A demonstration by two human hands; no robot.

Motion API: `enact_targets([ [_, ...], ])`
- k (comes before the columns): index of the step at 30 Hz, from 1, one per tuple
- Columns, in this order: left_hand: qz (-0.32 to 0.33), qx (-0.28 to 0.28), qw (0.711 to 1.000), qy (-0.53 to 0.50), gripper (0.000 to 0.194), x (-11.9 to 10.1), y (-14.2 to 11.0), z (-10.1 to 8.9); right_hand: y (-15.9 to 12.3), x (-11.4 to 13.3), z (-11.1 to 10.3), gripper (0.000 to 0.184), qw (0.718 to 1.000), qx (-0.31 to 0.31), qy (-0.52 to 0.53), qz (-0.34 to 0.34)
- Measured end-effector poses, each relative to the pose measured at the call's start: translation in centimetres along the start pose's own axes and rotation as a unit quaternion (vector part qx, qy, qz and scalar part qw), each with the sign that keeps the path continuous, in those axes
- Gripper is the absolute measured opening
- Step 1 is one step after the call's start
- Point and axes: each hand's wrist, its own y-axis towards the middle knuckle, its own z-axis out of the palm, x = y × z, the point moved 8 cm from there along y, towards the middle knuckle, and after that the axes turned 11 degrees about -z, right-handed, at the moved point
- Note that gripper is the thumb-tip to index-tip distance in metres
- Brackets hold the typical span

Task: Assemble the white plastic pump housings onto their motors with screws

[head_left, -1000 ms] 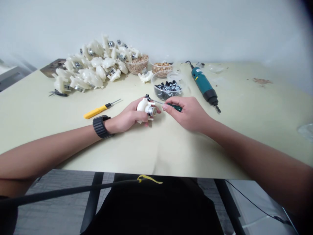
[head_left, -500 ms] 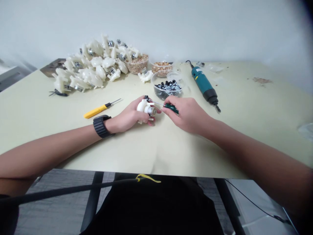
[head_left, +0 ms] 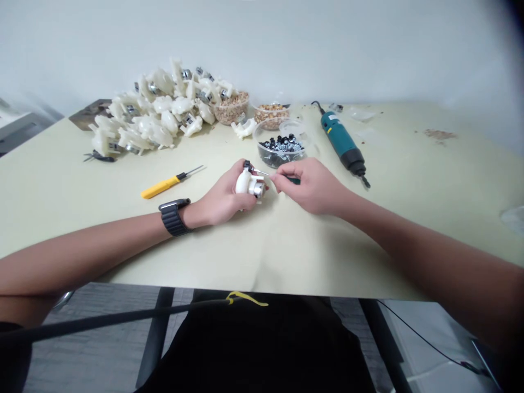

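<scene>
My left hand (head_left: 225, 197) is closed around a white plastic housing (head_left: 244, 183) with a silver motor (head_left: 257, 189) set in its right side. On top of the housing sits a small black part (head_left: 246, 165). My right hand (head_left: 308, 184) grips a screwdriver by its dark green handle (head_left: 293, 180), mostly hidden by the fingers. The thin metal shaft (head_left: 262, 172) points left to the black part; whether the tip touches it is too small to tell. A yellow screwdriver (head_left: 161, 186) lies on the table left of my hands.
Behind my hands stands a clear bowl (head_left: 265, 152) of black and silver small parts. Two tubs (head_left: 231, 112) of small brown pieces and a heap of white housings (head_left: 159, 112) are farther back. A teal power screwdriver (head_left: 341, 143) lies right; small pliers (head_left: 98, 156) lie left.
My left hand has shifted slightly right with the housing, which has turned a little. My right hand's fingers have moved along the screwdriver, covering more of its handle.
</scene>
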Motion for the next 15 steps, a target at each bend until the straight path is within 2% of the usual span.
enact_targets([
  [2, 0.004, 0.001, 1.000, 0.007, 0.046, 0.0, 0.1, 0.0, 0.1, -0.6, 0.2, 0.034, 0.997, 0.027, 0.062, 0.041],
  [3, 0.003, -0.002, 1.000, 0.011, 0.045, 0.1, 0.2, -0.1, 0.2, -0.6, 0.1, 0.032, 0.996, 0.030, 0.072, 0.040],
  [5, -0.004, -0.008, 1.000, 0.013, 0.042, 0.3, 0.4, -0.3, 0.5, -0.2, -0.4, 0.028, 0.999, 0.016, 0.051, -0.005],
  [9, -0.007, 0.010, 1.000, -0.015, 0.039, 0.2, 0.6, 0.0, 0.1, 1.4, -0.5, 0.029, 0.985, 0.002, -0.124, -0.119],
  [12, -0.013, 0.016, 1.000, -0.014, 0.041, 0.0, 0.6, 0.2, -0.5, 2.1, 0.0, 0.038, 0.949, 0.010, -0.286, -0.132],
  [15, -0.016, 0.003, 1.000, 0.004, 0.043, -0.2, 0.4, 0.1, -0.6, 2.4, 0.1, 0.045, 0.928, 0.013, -0.351, -0.127],
])
